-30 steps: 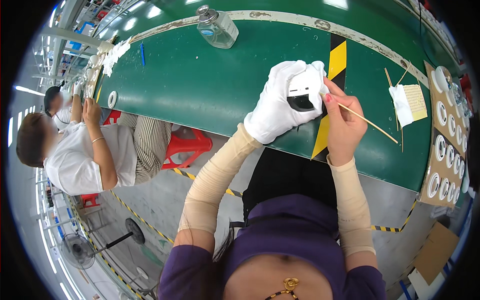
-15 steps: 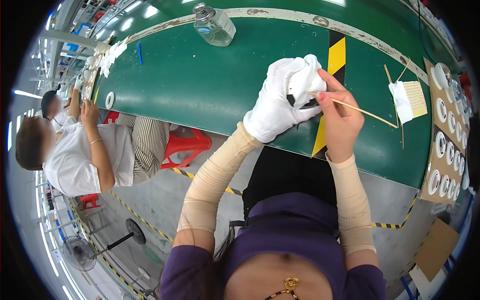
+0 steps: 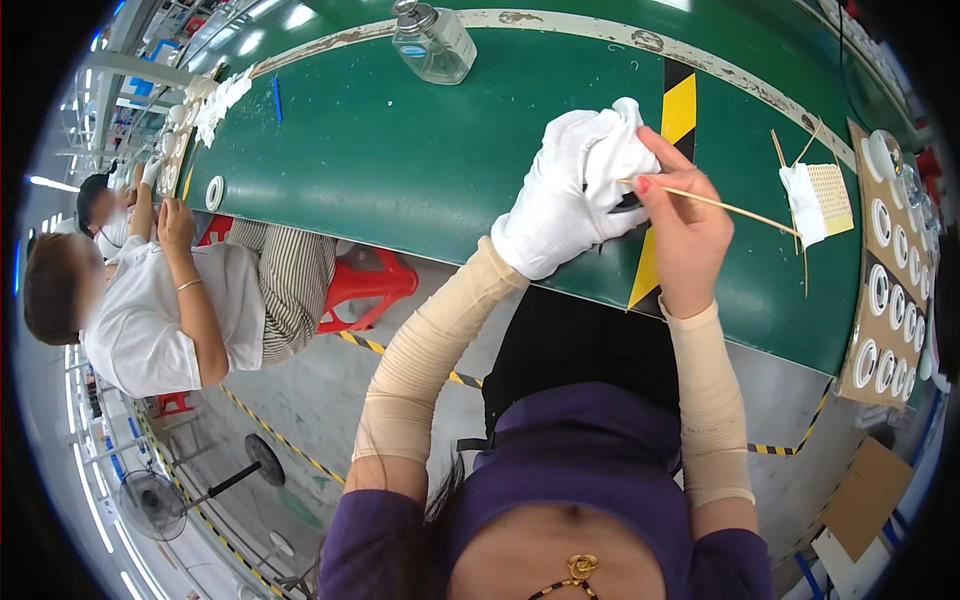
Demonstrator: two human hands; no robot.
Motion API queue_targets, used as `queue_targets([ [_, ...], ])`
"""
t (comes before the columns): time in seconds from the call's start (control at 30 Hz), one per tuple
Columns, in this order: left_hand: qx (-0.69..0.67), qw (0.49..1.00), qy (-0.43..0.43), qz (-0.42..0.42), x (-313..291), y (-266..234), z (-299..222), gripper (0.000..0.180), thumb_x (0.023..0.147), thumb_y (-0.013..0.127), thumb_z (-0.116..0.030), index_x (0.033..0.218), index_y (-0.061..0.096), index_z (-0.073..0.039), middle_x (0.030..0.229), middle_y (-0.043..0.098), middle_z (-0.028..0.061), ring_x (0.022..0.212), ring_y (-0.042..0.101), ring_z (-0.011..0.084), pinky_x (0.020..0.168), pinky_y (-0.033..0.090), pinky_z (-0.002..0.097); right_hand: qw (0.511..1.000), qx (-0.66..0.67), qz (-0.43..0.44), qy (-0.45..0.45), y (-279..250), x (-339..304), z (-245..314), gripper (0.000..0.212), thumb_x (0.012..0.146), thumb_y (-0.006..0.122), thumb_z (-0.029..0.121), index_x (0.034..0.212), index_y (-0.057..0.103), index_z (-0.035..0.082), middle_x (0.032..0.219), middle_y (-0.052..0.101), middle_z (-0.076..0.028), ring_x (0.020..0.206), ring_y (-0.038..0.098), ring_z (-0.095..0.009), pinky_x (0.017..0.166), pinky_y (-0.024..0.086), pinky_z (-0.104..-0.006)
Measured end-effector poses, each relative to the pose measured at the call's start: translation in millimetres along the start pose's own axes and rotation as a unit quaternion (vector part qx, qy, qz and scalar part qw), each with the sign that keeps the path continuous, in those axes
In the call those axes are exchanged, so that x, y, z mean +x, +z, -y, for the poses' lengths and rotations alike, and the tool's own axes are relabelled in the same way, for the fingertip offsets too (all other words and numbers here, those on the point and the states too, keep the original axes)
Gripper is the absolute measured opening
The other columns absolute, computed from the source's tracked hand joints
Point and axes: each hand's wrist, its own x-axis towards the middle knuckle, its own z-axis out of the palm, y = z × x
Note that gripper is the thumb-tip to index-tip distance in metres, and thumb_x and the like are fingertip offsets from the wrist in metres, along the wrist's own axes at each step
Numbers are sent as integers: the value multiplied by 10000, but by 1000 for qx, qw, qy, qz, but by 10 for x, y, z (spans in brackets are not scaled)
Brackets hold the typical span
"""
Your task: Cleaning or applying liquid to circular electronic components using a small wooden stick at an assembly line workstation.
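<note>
My left hand [image 3: 560,200], in a white glove, is closed around a white cloth [image 3: 622,152] and a part with a dark piece [image 3: 627,203] showing at its lower edge. Most of that part is hidden by the glove and cloth, so its kind is unclear. My bare right hand [image 3: 692,240] pinches a thin wooden stick [image 3: 755,213] between thumb and fingers. The stick's left tip lies against the white cloth or part, while its other end points to the lower right. Both hands are above the green table [image 3: 400,170].
A clear glass bottle [image 3: 437,50] stands at the far edge. On the right lie a white cloth with a yellowish pad [image 3: 830,195], several thin sticks and a cardboard tray [image 3: 858,330] of white rings. One white ring [image 3: 215,193] is at left, near a seated co-worker [image 3: 170,310].
The held part has turned slightly in my left hand, and less of its dark piece shows. My right hand and the stick have shifted a little to the right.
</note>
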Motion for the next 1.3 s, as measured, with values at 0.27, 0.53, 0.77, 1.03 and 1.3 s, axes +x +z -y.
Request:
queue_targets([
  [0.27,-62,996,-57,3,12,-60,-52,870,577,883,-150,1305,412,-73,1258,432,134,1190,446,291,1009,399,376,983,147,-5,108,-140,35,8,45,885,615,-4,916,615,-37,1230,584,-239,1073,591,-228,956,447,-338],
  [0.53,40,999,22,23,4,-65,26,855,616,851,-173,1323,378,-82,1239,439,166,1138,452,366,952,426,423,998,-33,40,-20,56,46,21,41,814,673,-21,851,658,-17,1242,595,-202,1168,557,-250,936,450,-326],
  [0.77,-76,996,-36,-15,1,-35,-10,849,594,860,-164,1309,409,-87,1243,449,169,1154,452,362,962,420,416,990,116,24,81,-126,87,10,57,885,623,-6,912,604,-53,1219,592,-247,1047,602,-201,939,463,-314],
  [1.03,-53,998,-20,-15,16,-46,-30,839,600,854,-158,1312,415,-94,1232,445,162,1153,454,355,954,428,407,997,58,39,44,4,67,33,26,862,648,-1,876,645,-24,1243,586,-213,1119,572,-216,925,456,-313],
  [1.3,-95,994,-43,-19,-7,-9,-19,831,606,849,-163,1314,419,-97,1225,453,152,1153,457,340,946,436,400,991,101,10,89,-109,55,40,24,877,610,-18,854,607,-20,1274,559,-245,1119,576,-238,955,453,-350],
])
